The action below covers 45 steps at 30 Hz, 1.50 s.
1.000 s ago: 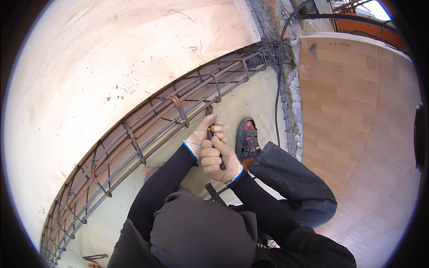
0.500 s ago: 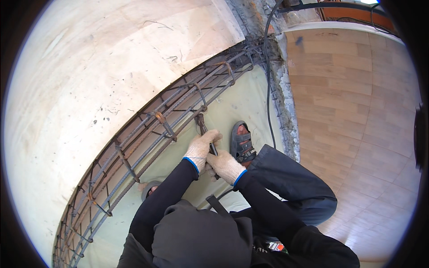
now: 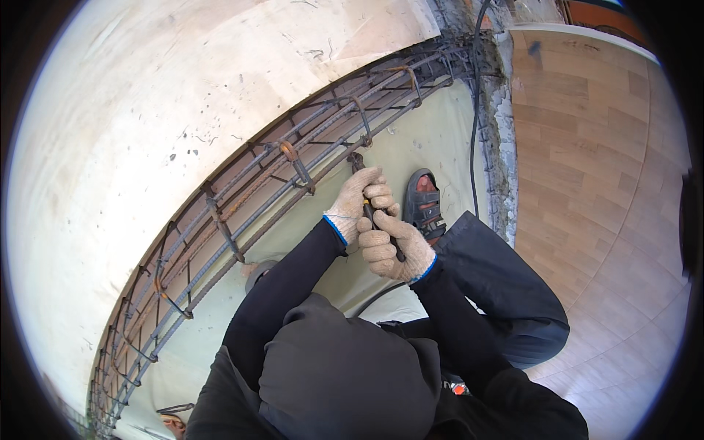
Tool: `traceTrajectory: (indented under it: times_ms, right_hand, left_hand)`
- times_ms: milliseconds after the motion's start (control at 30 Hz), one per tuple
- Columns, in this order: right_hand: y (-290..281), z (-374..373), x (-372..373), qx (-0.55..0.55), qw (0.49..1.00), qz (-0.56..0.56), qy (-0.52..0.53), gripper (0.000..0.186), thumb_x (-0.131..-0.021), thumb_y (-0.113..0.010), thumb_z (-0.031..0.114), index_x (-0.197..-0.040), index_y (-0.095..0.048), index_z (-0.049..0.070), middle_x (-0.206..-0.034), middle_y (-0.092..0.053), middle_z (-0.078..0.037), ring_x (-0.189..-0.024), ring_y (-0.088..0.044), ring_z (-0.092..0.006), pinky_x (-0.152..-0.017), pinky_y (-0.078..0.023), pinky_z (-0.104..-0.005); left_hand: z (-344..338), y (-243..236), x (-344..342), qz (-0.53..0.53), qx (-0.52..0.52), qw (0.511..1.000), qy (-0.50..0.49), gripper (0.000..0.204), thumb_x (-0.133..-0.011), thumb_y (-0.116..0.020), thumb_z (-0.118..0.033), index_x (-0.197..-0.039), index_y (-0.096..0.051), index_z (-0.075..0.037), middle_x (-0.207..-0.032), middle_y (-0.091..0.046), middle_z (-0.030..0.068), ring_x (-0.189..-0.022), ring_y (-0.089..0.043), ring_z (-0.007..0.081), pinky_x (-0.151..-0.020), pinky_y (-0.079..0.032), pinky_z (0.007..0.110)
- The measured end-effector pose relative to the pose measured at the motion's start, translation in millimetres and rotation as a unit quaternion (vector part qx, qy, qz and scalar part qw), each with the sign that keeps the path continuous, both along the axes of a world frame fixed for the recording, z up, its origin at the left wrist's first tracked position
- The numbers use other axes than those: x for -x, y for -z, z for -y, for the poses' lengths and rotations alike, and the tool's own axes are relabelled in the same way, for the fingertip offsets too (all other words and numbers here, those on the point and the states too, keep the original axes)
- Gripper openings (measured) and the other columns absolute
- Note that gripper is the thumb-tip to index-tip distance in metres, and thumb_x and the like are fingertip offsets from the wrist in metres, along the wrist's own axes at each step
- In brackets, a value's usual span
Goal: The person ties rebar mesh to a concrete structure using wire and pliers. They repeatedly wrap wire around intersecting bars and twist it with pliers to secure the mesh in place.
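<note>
My left hand (image 3: 353, 199), in a cream knit glove with a blue cuff, is closed round a dark hand tool with a yellow band, its head (image 3: 356, 160) at the lower bar of a rebar cage (image 3: 235, 229). Just below it, my right hand (image 3: 396, 248), gloved the same way, grips the tool's handle, fingers curled on top. The cage is a curved run of long bars with tie hoops, some rusty. Whether the tool's jaws are closed on anything is too small to tell.
A pale curved board (image 3: 147, 125) borders the cage. Cream sheeting (image 3: 447, 139) lies under my sandalled feet (image 3: 422, 202). At the right are a rough concrete strip (image 3: 502, 154), a black cable (image 3: 475, 161) and wood-pattern flooring (image 3: 587, 161).
Half a second ago the tool was angled lower and the backs of my hands showed; now they are turned with fingers upward again. The whole view has also shifted.
</note>
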State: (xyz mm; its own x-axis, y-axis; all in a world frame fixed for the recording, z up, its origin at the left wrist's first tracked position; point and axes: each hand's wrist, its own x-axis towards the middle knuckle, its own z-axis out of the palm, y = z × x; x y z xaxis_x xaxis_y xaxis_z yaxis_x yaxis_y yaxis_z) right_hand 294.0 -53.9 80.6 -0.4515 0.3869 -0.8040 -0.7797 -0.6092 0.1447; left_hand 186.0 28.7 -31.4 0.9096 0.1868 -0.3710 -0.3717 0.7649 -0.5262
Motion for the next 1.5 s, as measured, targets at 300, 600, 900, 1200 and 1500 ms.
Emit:
traceTrajectory:
  times_ms: [300, 600, 900, 1200, 1500]
  right_hand:
    - [-1.7, -16.4, -15.3, -0.063, 0.979, 0.141, -0.131, 0.056, -0.116, -0.063, 0.034, -0.149, -0.053, -0.011, -0.135, -0.07, -0.025, -0.123, -0.073, -0.0386, -0.107, -0.062, -0.0626]
    - [-9.0, -27.5, -17.9, -0.052, 0.979, 0.139, -0.138, 0.061, -0.118, -0.058, 0.032, -0.156, -0.046, -0.014, -0.152, -0.06, -0.029, -0.134, -0.067, -0.0433, -0.111, -0.059, -0.0641]
    - [-10.1, -37.0, -34.1, -0.079, 0.988, 0.054, -0.123, 0.064, -0.119, -0.052, 0.034, -0.163, -0.038, -0.011, -0.162, -0.051, -0.029, -0.144, -0.059, -0.0442, -0.117, -0.052, -0.0686]
    - [-13.7, -39.3, -29.3, -0.04, 0.995, 0.057, -0.076, 0.051, -0.119, -0.052, 0.032, -0.151, -0.048, -0.008, -0.135, -0.064, -0.023, -0.113, -0.069, -0.0337, -0.102, -0.059, -0.0616]
    - [-18.8, -59.2, -41.3, 0.069, 0.989, 0.046, -0.126, 0.034, -0.118, -0.052, 0.032, -0.129, -0.057, 0.0, -0.099, -0.058, -0.004, -0.082, -0.054, -0.0158, -0.073, -0.051, -0.0359]
  left_hand:
    - [-0.5, -13.4, 33.9, -0.412, -0.458, 0.765, 0.188, 0.064, -0.115, -0.048, -0.054, -0.114, -0.077, 0.002, -0.098, -0.079, 0.0161, -0.093, -0.076, 0.0276, -0.087, -0.06, 0.043]
    - [-3.7, -28.9, 43.3, -0.549, -0.627, 0.489, 0.257, 0.054, -0.116, -0.04, -0.048, -0.107, -0.074, -0.006, -0.105, -0.077, 0.028, -0.1, -0.072, 0.0529, -0.091, -0.055, 0.063]
    - [3.7, -12.5, 46.0, -0.538, -0.621, 0.522, 0.227, 0.05, -0.116, -0.042, -0.046, -0.112, -0.071, -0.006, -0.101, -0.075, 0.028, -0.1, -0.071, 0.0531, -0.087, -0.054, 0.062]
    - [5.7, -8.0, 45.6, -0.507, -0.621, 0.575, 0.166, 0.055, -0.115, -0.048, -0.047, -0.112, -0.073, 0.001, -0.102, -0.074, 0.0302, -0.101, -0.069, 0.0535, -0.088, -0.055, 0.057]
    - [16.4, -11.6, 35.4, -0.493, -0.606, 0.609, 0.14, 0.053, -0.115, -0.049, -0.046, -0.114, -0.071, 0.001, -0.104, -0.072, 0.0304, -0.1, -0.068, 0.0532, -0.088, -0.053, 0.055]
